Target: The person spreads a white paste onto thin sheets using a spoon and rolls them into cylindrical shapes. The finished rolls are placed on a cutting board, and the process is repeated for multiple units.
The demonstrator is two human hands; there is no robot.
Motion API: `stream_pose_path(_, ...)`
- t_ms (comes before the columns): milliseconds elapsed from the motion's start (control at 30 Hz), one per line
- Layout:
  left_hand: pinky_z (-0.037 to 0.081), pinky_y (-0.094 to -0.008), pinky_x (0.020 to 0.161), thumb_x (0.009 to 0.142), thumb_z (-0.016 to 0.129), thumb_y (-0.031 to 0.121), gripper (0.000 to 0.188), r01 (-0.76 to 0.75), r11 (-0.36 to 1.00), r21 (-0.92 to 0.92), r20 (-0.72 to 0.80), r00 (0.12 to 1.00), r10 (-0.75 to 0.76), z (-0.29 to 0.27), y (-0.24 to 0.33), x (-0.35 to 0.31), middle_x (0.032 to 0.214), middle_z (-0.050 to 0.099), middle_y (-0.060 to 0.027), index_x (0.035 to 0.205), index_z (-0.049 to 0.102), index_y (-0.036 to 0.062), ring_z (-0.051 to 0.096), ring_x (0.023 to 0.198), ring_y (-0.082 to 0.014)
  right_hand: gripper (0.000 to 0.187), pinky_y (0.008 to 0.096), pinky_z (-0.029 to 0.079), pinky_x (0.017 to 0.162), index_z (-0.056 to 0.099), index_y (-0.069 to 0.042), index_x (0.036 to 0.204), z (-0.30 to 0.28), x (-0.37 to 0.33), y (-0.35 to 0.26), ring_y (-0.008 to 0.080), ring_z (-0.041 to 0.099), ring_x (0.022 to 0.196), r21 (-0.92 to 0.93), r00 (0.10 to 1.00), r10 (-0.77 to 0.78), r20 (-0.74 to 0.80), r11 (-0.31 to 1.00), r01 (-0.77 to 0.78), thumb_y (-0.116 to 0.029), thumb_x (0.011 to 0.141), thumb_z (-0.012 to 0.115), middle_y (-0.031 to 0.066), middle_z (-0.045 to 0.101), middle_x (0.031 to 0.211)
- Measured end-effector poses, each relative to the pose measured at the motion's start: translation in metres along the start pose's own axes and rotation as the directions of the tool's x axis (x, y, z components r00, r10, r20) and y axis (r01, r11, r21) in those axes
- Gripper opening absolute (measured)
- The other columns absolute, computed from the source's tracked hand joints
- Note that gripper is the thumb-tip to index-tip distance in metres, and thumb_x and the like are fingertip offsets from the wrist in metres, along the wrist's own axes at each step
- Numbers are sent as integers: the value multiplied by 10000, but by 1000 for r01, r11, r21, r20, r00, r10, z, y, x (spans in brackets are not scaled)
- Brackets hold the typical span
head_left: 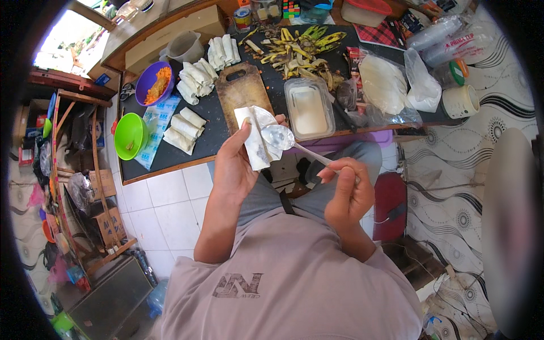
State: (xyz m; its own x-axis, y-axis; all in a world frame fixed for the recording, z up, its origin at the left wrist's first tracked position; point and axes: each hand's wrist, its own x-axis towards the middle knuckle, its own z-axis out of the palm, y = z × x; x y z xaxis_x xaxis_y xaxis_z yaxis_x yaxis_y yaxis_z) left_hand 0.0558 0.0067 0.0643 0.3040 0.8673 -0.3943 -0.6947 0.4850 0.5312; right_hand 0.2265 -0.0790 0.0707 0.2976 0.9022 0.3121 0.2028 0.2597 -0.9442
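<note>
In my left hand (pixel 233 164) is a white, thin-skinned roll (pixel 256 141), held upright between thumb and fingers. My right hand (pixel 349 195) grips a spoon (pixel 306 152) by its handle. The spoon's bowl lies against the right side of the roll and looks wet. Just beyond my left hand, a worn wooden cutting board (pixel 242 90) rests on the dark table. To its right is a clear rectangular tub (pixel 309 110) with whitish contents. Finished-looking white rolls (pixel 184 130) lie in several groups to the left of the board.
A purple bowl (pixel 148 85) of orange filling and a green bowl (pixel 130 136) stand at the table's left. Banana peels (pixel 306 51) are heaped at the back. Pale wrapper sheets (pixel 385 85) lie on plastic at the right, near a white cup (pixel 460 102).
</note>
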Motion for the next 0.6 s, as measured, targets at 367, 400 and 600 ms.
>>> stream_pose_path(367, 496, -375, 935, 987, 418, 211, 373, -6, 1000, -14, -136, 991, 4, -5, -5, -5, 1159, 606, -152, 1264, 458, -35, 603, 1082, -235, 179, 232, 470, 614, 550, 36, 992, 9, 10, 2, 125, 583, 679, -38, 1000, -20, -23, 999, 20, -85, 976, 418, 100, 612, 782)
stream_pose_path(400, 498, -373, 932, 986, 420, 208, 371, -18, 1000, -17, -142, 990, 15, -3, -5, -6, 1160, 605, -152, 1263, 459, -36, 604, 1080, -234, 180, 232, 471, 615, 551, 36, 990, 11, 10, 4, 126, 586, 683, -60, 999, -8, -33, 998, 6, -86, 977, 419, 100, 611, 779)
stream_pose_path(600, 507, -360, 910, 987, 425, 199, 372, -13, 1000, -16, -133, 991, 11, -9, -6, -8, 1155, 608, -171, 1259, 457, -52, 620, 1051, -239, 178, 239, 477, 622, 554, 34, 987, 16, 14, 3, 121, 594, 680, 25, 995, -34, -89, 999, 37, -93, 978, 429, 91, 610, 766)
